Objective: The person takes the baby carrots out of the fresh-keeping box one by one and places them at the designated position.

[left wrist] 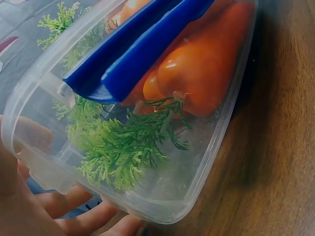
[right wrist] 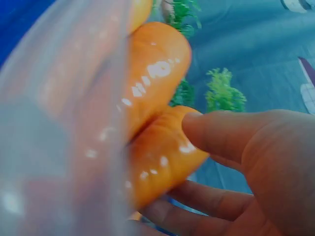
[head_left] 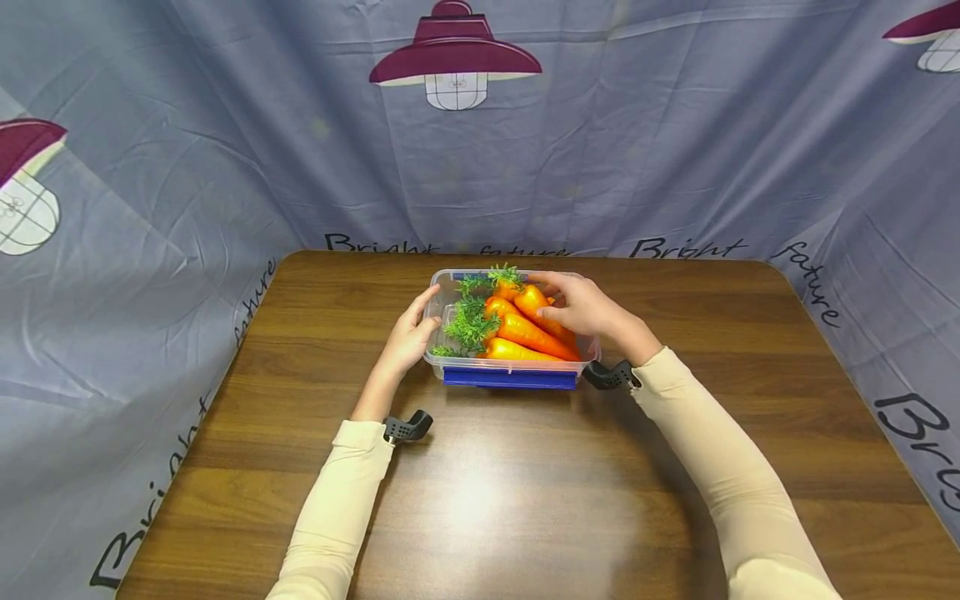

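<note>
Several carrots [head_left: 525, 335] were lying side by side in a clear plastic box [head_left: 437, 365], open on top, with their leafy greens [head_left: 469, 323] all bunched toward the left end. The box was sitting on a brown wood table [head_left: 465, 475], near the back edge and close to the middle. A blue latch [head_left: 510, 378] ran along the side facing the person.

The left hand [head_left: 411, 336] had hold of the left end of the box, thumb up by the rim and the other fingers wrapped around the outside; the left wrist view showed those through the clear wall. So yeah, that one was gripping the box.

The right hand [head_left: 581, 305] was reaching in over the right end, pinching the upper carrot [right wrist: 165, 152] between the thumb and fingers. That carrot was in the box, right up against the one next to it. The near wall was pretty blurry in the right wrist view, so I couldn't make out much behind it.

Both arms were in cream sleeves [head_left: 326, 500], with a black wrist mount [head_left: 408, 427] on each. Behind it all was a gray-blue cloth [head_left: 600, 167] printed with dark red lamps [head_left: 456, 54] and black lettering [head_left: 690, 248].
</note>
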Action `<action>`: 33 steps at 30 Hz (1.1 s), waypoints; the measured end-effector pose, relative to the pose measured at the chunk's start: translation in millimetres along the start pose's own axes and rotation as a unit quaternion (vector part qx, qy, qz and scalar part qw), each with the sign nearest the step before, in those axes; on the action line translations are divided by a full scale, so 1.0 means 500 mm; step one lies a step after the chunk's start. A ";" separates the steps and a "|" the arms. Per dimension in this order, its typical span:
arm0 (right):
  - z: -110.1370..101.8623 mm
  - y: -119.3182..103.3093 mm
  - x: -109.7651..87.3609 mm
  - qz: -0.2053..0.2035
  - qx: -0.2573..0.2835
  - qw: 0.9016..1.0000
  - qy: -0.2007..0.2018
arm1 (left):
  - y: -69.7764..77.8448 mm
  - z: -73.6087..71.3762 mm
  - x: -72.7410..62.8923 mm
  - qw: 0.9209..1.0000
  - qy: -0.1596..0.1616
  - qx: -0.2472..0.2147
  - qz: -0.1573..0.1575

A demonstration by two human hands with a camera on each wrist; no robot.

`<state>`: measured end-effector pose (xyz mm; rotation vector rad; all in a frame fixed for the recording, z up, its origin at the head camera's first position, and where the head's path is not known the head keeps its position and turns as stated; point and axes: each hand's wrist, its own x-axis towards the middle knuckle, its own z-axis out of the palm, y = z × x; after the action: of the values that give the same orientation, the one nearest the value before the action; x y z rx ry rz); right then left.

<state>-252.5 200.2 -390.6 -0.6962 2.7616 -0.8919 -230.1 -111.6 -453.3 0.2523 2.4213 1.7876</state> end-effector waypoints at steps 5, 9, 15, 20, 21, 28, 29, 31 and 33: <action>0.014 0.000 0.006 -0.009 -0.008 1.000 -0.009 | 0.001 0.000 -0.002 1.000 0.004 -0.004 0.006; 0.019 -0.001 0.005 -0.005 -0.015 1.000 -0.017 | 0.002 0.001 -0.003 1.000 0.003 -0.008 0.006; 0.023 0.002 0.006 -0.006 -0.019 1.000 -0.012 | 0.003 0.001 -0.003 1.000 -0.002 -0.012 0.004; 0.026 0.003 0.005 -0.013 -0.016 1.000 -0.004 | 0.004 -0.001 -0.002 1.000 -0.003 -0.007 0.003; 0.026 0.003 0.005 -0.015 -0.017 1.000 -0.002 | 0.004 -0.001 -0.002 1.000 -0.003 -0.006 0.003; 0.025 0.003 0.005 -0.020 -0.026 0.999 0.006 | 0.005 0.000 0.000 1.000 -0.004 -0.006 0.000; 0.025 0.003 0.004 -0.020 -0.025 0.999 0.005 | 0.005 0.001 0.000 1.000 -0.004 -0.007 0.000; 0.024 0.004 0.004 -0.020 -0.025 0.999 0.005 | 0.006 0.002 -0.001 1.000 -0.005 -0.009 0.000; 0.023 0.004 0.003 -0.020 -0.025 0.999 0.006 | 0.007 0.003 -0.001 1.000 -0.004 -0.013 0.002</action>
<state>-251.4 195.2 -401.1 -0.7609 2.7980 -0.8390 -229.2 -109.5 -450.6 0.2617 2.3929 1.8143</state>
